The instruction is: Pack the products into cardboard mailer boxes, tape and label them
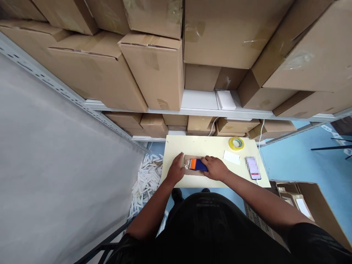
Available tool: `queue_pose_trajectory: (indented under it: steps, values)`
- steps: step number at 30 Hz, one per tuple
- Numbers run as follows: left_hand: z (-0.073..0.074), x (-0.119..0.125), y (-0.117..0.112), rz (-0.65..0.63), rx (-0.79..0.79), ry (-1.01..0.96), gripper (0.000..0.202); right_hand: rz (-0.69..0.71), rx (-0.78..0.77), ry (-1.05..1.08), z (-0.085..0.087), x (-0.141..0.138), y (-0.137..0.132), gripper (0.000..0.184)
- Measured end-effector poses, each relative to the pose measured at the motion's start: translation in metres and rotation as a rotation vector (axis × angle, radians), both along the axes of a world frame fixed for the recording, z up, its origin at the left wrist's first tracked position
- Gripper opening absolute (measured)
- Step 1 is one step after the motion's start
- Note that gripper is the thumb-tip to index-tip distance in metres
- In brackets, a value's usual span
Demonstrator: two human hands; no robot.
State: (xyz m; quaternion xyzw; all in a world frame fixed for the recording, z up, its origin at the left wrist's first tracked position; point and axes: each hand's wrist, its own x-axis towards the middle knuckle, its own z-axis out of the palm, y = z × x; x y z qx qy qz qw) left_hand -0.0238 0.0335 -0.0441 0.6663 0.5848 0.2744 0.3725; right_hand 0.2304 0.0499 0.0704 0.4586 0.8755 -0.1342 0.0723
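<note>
On the cream tabletop point(210, 145) lies a small flat cardboard box point(194, 172). Above it is a flat blue-and-orange item point(198, 164), its exact kind unclear, with crinkled clear plastic point(187, 163) at its left end. My right hand point(216, 168) has its fingers curled over the blue right end of this item. At the box's left end, my left hand point(176, 168) grips the edge, thumb near the plastic and fingers pointing away from me. The right end of the box is partly hidden by my right hand.
A yellow tape roll point(236, 143), a white card point(231, 157) and a phone point(253, 168) with a cable lie at the right. Shelves point(203, 110) full of cardboard boxes rise behind. Paper strips point(147, 179) cover the floor at left; an opened carton point(313, 198) stands at right.
</note>
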Motion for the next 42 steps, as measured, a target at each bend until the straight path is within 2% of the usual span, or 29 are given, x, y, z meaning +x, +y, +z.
queue_pose_trajectory:
  steps: [2, 3, 6, 9, 14, 17, 19, 25, 28, 31, 37, 42]
  values:
    - [0.008, 0.006, -0.004, -0.221, 0.089, 0.079, 0.083, -0.007, 0.001, 0.0, 0.002, -0.001, -0.001, 0.051]
    - [0.009, 0.01, -0.006, -0.262, 0.1, 0.123, 0.089, -0.019, 0.006, -0.003, 0.003, -0.002, -0.002, 0.051]
    - [0.006, 0.024, -0.01, -0.222, 0.125, 0.249, 0.106, -0.087, 0.033, -0.023, 0.003, -0.008, -0.005, 0.051]
    - [0.0, 0.03, -0.012, -0.208, 0.174, 0.357, 0.108, -0.123, 0.046, -0.039, 0.0, -0.01, -0.003, 0.05]
    - [0.002, 0.027, -0.009, -0.248, 0.239, 0.559, 0.107, -0.06, -0.01, 0.017, -0.001, 0.016, 0.004, 0.059]
    - [0.004, 0.026, -0.007, -0.266, 0.254, 0.613, 0.111, -0.037, -0.009, 0.056, -0.001, 0.052, 0.003, 0.063]
    - [0.005, 0.026, -0.006, -0.262, 0.258, 0.615, 0.111, -0.03, 0.005, 0.066, -0.003, 0.085, -0.001, 0.066]
    - [0.001, 0.025, -0.005, -0.265, 0.257, 0.577, 0.111, -0.093, 0.047, 0.029, -0.018, 0.214, -0.024, 0.067]
    - [-0.001, 0.025, -0.004, -0.27, 0.251, 0.563, 0.114, -0.106, 0.032, 0.031, -0.027, 0.246, -0.032, 0.067]
    - [-0.003, 0.025, -0.004, -0.269, 0.255, 0.534, 0.115, -0.114, -0.042, 0.004, -0.039, 0.233, -0.025, 0.061]
    - [-0.004, 0.027, -0.003, -0.273, 0.262, 0.522, 0.115, -0.18, -0.223, -0.081, -0.062, 0.162, 0.013, 0.052]
    - [-0.009, 0.026, -0.004, -0.27, 0.283, 0.533, 0.116, -0.319, -0.379, -0.112, -0.071, 0.153, 0.012, 0.057]
